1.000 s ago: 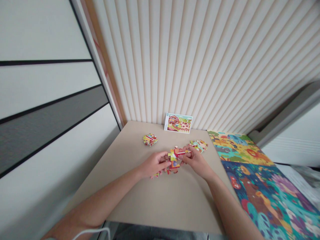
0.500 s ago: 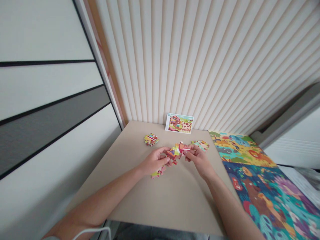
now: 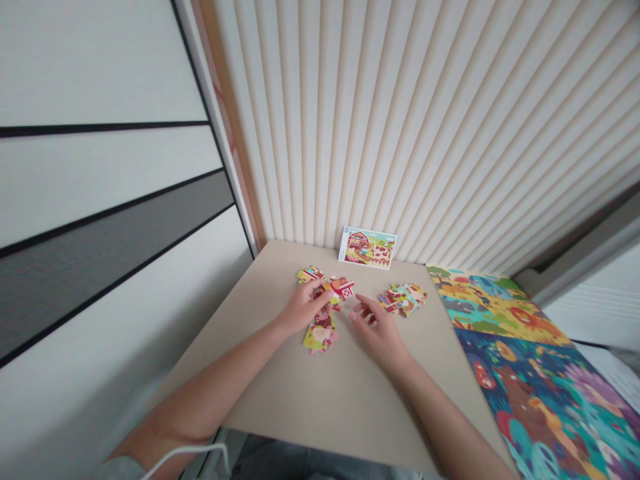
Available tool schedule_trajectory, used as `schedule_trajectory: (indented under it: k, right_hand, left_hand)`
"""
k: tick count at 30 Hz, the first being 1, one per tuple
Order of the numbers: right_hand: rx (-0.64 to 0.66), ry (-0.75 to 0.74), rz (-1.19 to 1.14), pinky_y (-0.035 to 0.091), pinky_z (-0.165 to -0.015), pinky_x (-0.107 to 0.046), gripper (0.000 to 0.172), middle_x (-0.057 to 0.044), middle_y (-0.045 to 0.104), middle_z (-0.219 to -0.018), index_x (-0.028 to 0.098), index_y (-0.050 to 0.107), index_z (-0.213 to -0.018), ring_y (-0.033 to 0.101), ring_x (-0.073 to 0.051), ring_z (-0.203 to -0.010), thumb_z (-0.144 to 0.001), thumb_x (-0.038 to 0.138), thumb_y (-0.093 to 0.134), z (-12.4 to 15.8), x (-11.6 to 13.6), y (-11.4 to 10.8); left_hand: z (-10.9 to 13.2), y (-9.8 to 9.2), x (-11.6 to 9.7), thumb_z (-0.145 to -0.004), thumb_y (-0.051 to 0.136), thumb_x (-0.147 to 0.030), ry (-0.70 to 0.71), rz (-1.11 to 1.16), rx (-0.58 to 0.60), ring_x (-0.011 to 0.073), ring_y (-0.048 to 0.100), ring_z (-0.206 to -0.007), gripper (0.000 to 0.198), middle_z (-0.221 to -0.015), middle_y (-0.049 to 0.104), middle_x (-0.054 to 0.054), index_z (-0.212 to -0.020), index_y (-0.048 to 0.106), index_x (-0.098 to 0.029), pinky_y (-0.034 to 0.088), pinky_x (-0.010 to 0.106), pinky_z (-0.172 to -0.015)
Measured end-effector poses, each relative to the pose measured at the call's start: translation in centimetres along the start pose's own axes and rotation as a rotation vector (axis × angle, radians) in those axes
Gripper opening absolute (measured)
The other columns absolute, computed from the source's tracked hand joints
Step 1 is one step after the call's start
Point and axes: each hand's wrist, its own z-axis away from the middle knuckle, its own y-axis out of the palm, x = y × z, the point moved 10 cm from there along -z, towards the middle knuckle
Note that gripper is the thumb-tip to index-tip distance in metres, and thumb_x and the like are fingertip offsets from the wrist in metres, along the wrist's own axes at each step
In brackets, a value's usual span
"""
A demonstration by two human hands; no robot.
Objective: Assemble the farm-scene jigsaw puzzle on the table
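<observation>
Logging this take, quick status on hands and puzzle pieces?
Left hand on red barn jigsaw piece. Right hand open, empty, near right piece pile. Second piece pile just below left hand.

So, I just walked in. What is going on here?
A person's left hand rests on colourful cardboard jigsaw pieces on a beige flat board. The open right hand touches nothing, beside a small pile of multicoloured pieces. A small rectangular farm picture card leans against the ribbed cream wall.
</observation>
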Motion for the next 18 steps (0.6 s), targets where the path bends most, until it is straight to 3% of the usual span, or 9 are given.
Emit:
schedule_trajectory:
  k: [4,8,13,16,18]
  right_hand:
    - [0.146,-0.148,0.251,0.044,-0.096,-0.045,0.049,-0.012,0.065,-0.119,0.028,0.065,-0.131,0.057,-0.030,-0.110,-0.088,0.051,0.068,1.0,2.0,3.6]
    - [0.189,-0.159,0.352,0.041,-0.096,-0.047,0.050,-0.010,0.061,-0.124,0.033,0.066,-0.129,0.054,-0.030,-0.116,-0.082,0.045,0.076,1.3,2.5,5.0]
    - [0.222,-0.093,0.166,0.043,-0.094,-0.041,0.019,-0.005,0.068,-0.110,0.025,0.071,-0.095,0.060,-0.025,-0.105,-0.079,0.030,0.079,1.0,1.3,4.4]
    - [0.229,0.031,-0.030,0.047,-0.073,-0.032,0.019,-0.003,0.069,-0.086,0.021,0.066,-0.092,0.062,-0.019,-0.080,-0.084,0.037,0.073,0.6,-0.4,3.1]
    - [0.172,0.086,-0.145,0.044,-0.061,-0.028,0.025,0.000,0.065,-0.074,0.021,0.064,-0.096,0.058,-0.016,-0.067,-0.089,0.045,0.065,0.0,-1.3,1.1]
  left_hand:
    - [-0.7,-4.2,-1.8,-0.091,0.062,-0.050,0.130,-0.003,-0.230,0.0145,0.066,-0.067,0.041,-0.084,0.071,0.006,-0.108,0.062,-0.013,0.053,0.026,-0.064]
    - [-1.0,-5.1,-1.6,-0.090,0.061,-0.052,0.144,-0.006,-0.281,0.0149,0.067,-0.067,0.043,-0.084,0.072,0.007,-0.107,0.062,-0.012,0.052,0.026,-0.064]
    - [-1.0,-4.3,-0.9,-0.091,0.062,-0.048,0.147,0.015,-0.257,0.0168,0.071,-0.075,0.048,-0.109,0.071,0.011,-0.124,0.053,-0.015,0.053,0.026,-0.063]
    - [-0.8,-4.0,-1.1,-0.093,0.060,-0.044,0.157,0.009,-0.243,0.0175,0.073,-0.078,0.053,-0.115,0.068,0.012,-0.137,0.043,-0.019,0.054,0.027,-0.064]
    - [-0.7,-4.0,-1.3,-0.094,0.059,-0.042,0.159,-0.004,-0.241,0.0177,0.073,-0.079,0.056,-0.114,0.068,0.012,-0.141,0.039,-0.020,0.055,0.027,-0.065]
